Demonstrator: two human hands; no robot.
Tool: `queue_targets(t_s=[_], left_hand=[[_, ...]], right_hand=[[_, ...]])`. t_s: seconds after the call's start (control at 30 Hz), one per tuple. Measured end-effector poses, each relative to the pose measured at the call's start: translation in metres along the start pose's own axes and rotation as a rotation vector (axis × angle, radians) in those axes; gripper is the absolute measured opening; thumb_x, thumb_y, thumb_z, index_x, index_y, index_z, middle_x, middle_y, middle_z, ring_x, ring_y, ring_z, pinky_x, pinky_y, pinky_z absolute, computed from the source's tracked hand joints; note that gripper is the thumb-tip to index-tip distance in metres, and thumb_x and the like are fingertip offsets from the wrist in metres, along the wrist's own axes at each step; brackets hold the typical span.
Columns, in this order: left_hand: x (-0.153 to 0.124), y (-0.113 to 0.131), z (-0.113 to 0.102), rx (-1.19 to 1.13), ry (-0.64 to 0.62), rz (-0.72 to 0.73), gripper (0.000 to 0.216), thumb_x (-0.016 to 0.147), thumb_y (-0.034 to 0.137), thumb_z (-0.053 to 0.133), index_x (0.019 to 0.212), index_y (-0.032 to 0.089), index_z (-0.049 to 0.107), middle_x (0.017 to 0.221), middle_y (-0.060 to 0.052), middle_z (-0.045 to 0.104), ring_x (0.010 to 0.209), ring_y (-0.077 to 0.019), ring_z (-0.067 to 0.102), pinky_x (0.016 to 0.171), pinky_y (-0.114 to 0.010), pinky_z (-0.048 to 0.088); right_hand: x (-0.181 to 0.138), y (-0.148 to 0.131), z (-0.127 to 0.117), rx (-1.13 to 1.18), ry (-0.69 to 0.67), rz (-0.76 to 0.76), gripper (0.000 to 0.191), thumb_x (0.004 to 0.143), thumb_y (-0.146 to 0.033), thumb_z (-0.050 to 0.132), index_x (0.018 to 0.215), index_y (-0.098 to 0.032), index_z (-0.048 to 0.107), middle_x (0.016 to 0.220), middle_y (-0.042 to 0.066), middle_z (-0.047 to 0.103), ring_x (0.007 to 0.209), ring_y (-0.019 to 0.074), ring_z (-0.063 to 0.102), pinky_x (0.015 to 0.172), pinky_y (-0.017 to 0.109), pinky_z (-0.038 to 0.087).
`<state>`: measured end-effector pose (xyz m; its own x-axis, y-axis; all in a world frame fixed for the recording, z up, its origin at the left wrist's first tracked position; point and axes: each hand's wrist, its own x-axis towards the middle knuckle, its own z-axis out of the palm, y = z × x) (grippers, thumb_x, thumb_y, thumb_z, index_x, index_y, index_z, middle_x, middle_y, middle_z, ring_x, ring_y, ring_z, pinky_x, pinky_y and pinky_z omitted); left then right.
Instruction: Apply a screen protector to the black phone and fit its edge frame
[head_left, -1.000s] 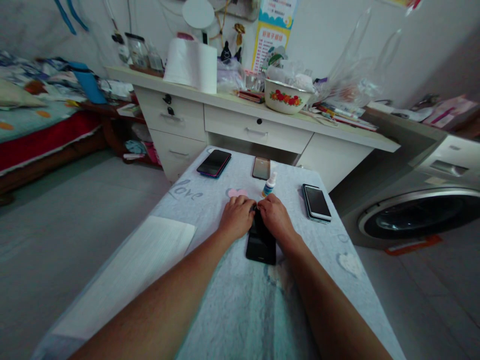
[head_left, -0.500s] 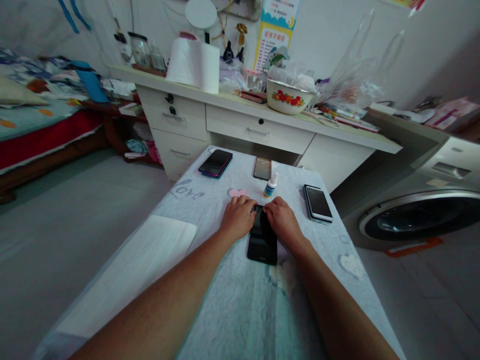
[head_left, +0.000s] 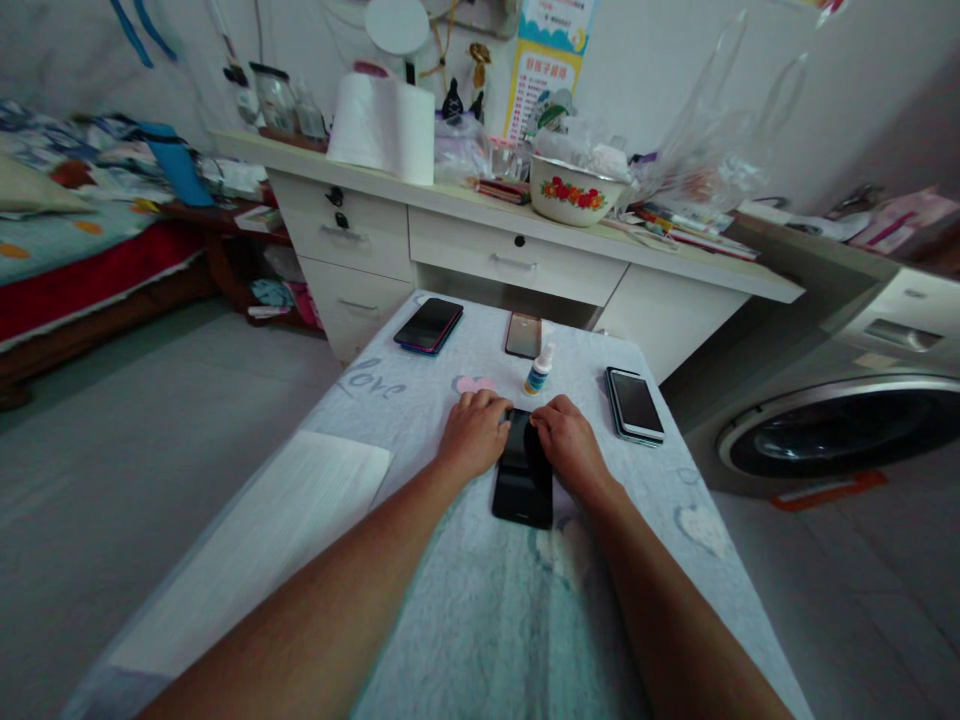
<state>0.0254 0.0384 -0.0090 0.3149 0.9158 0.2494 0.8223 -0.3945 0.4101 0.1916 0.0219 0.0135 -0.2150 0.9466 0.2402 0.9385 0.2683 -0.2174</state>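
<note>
Head view: black phone [head_left: 523,488], far end between left grip [head_left: 472,434], right grip [head_left: 571,442]; hold unclear

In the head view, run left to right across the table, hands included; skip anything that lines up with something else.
White sheet → red-edged phone → left hand → black phone → right hand → white phone.

Home rm, per the bed [head_left: 52,245], desk [head_left: 675,300] w/ drawers [head_left: 457,235] & washing mach. [head_left: 832,345]
</note>
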Motion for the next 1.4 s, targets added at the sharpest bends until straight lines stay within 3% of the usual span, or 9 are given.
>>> queue_targets(t_s=[1.4], left_hand=[[-0.0009,0.0012,-0.0027,-0.022,-0.02,-0.008,0.029,0.088,0.026,0.054,0.116,0.025,0.059,0.118,-0.004,0.056,0.108,-0.0237,0.046,0.095,-0.038,0.038]], right_hand=[[-0.0078,0.0087,0.0006,0.094,0.041,0.009,0.023,0.092,-0.016,0.048,0.091,-0.016,0.07,0.088,0.005,0.055,0.08,0.0138,0.055,0.076,0.023,0.039]])
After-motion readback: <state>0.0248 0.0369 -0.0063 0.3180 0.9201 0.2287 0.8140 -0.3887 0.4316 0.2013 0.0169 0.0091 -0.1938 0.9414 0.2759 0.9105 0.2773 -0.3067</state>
